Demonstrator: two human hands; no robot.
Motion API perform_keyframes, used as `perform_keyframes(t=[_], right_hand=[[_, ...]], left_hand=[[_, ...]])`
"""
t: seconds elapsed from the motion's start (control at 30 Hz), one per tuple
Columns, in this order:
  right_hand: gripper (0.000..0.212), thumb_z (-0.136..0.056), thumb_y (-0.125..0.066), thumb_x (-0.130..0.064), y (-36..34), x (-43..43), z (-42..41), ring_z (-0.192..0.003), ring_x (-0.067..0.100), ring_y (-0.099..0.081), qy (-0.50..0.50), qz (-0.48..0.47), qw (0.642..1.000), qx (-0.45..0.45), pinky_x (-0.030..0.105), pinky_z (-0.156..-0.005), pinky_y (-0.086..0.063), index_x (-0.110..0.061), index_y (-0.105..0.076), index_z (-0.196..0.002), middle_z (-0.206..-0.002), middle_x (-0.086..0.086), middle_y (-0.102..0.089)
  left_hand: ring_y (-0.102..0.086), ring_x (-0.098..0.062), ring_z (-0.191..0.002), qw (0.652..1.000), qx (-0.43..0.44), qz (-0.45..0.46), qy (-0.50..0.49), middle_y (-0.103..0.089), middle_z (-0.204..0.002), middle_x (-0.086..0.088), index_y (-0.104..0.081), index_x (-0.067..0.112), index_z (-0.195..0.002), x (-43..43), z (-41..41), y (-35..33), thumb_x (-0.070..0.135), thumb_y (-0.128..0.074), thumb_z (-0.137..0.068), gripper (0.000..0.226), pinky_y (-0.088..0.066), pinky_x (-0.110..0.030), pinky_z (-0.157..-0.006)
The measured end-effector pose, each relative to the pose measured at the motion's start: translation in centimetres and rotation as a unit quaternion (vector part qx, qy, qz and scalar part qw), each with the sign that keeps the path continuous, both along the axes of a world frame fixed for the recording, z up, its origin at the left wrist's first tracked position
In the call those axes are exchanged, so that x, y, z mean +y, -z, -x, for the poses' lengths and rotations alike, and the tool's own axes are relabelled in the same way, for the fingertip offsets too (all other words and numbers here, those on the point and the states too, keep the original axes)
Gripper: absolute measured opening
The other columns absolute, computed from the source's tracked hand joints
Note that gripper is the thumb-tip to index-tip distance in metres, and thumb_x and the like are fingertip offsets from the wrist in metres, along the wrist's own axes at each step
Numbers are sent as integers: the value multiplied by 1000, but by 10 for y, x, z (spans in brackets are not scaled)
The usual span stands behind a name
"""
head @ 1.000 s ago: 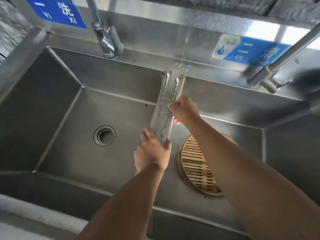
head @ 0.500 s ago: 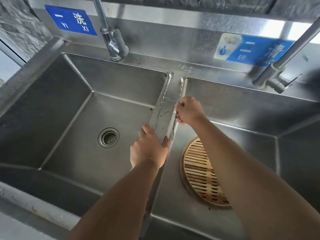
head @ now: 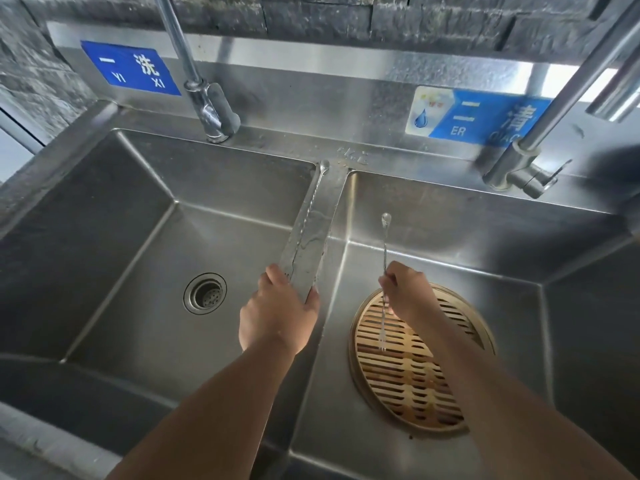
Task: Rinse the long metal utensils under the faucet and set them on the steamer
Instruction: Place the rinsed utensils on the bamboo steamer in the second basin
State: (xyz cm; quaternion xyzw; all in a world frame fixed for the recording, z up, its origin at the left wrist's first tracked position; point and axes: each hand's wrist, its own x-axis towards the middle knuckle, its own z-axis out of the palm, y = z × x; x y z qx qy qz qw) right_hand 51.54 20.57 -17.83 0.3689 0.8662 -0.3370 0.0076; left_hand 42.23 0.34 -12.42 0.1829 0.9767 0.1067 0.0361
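Observation:
My right hand [head: 405,292] pinches a long thin metal utensil [head: 384,244] at its middle, over the right basin. Its rounded end points away from me and its small forked end hangs above the round bamboo steamer [head: 415,382] on the basin floor. A second long metal utensil [head: 313,202] lies along the wet divider [head: 311,251] between the two basins. My left hand [head: 277,317] rests on the near end of that divider, thumb and fingers around its edges, close to that utensil's near end. No water runs from the right faucet [head: 519,174].
The left basin has a round drain [head: 205,292] and its own faucet [head: 211,109] behind it. Blue labels [head: 131,69] are stuck on the steel backsplash. A stone wall rises behind the sink.
My right hand lifted one utensil off the divider and carried it right and toward me, over the steamer. My left hand stayed on the divider.

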Motion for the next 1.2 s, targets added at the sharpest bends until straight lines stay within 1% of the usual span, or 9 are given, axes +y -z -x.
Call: perform_keyframes(t=[0.1,0.2,0.6,0.67,0.77,0.9,1.0,1.13,1.2], right_hand=[[21,-103,-44,-26,20,1,-19,-64,15,-66,-3,-15,1000,-26,32,-56,-58,-18,-55,-87,-76,1,-65],[25,-102,-45,-22,38,3,-36,-60,12,-63,-3,-6,999,-46,22,-47,-47,-18,-53,-79,-71,2,-64],[28,-100,-53,-21,86,6,-96,-58,6,-59,6,20,995,-102,14,-49,-39,-31,-47,-75,-69,-5,-60],[22,-100,-52,-20,94,5,-104,-60,8,-58,-5,29,993,-117,17,-51,-41,-28,-50,-79,-71,-5,-60],[13,-99,-48,-21,107,6,-112,-68,16,-54,20,35,991,-128,29,-62,-43,-14,-57,-93,-77,1,-58],[19,-101,-41,-23,118,1,-124,-65,18,-56,45,71,989,-120,27,-57,-47,-12,-56,-100,-74,1,-57],[15,-101,-43,-21,124,-1,-127,-70,23,-60,45,56,989,-126,38,-66,-52,-13,-55,-97,-78,5,-62],[16,-99,-51,-15,125,0,-126,-63,9,-57,6,-7,990,-143,22,-55,-44,-24,-55,-85,-72,-7,-61],[19,-100,-49,-17,126,3,-128,-63,8,-59,6,-9,990,-140,21,-53,-42,-24,-56,-83,-71,-7,-61]], left_hand=[[-66,-37,-87,1000,-3,5,-1,-60,-107,-6,-37,15,-108,1,0,-1,63,-46,-83,55,-37,-36,-62],[-66,-38,-87,1000,-9,3,0,-59,-107,-6,-37,14,-107,0,0,-1,63,-47,-84,54,-38,-35,-62],[-64,-42,-88,1000,-16,1,-3,-59,-111,-8,-38,13,-108,1,0,-4,61,-51,-84,55,-41,-40,-65],[-63,-42,-89,1000,-18,0,-6,-59,-112,-8,-38,13,-109,1,0,-5,61,-51,-84,56,-42,-40,-66],[-63,-42,-89,1000,-22,-2,-11,-59,-111,-7,-37,15,-106,2,-1,-5,62,-51,-83,54,-42,-40,-66],[-63,-41,-89,1000,-19,0,-15,-60,-111,-7,-37,16,-106,2,0,-4,63,-51,-82,54,-43,-41,-67],[-63,-40,-87,1000,-14,-1,-15,-60,-110,-7,-37,16,-105,2,1,-3,64,-51,-82,54,-42,-39,-65],[-63,-40,-86,1000,-17,-3,-17,-60,-108,-7,-36,17,-103,2,1,-4,64,-51,-81,53,-43,-39,-64],[-62,-40,-87,1000,-18,-6,-18,-61,-108,-7,-36,17,-103,2,0,-4,63,-52,-81,53,-42,-38,-65]])
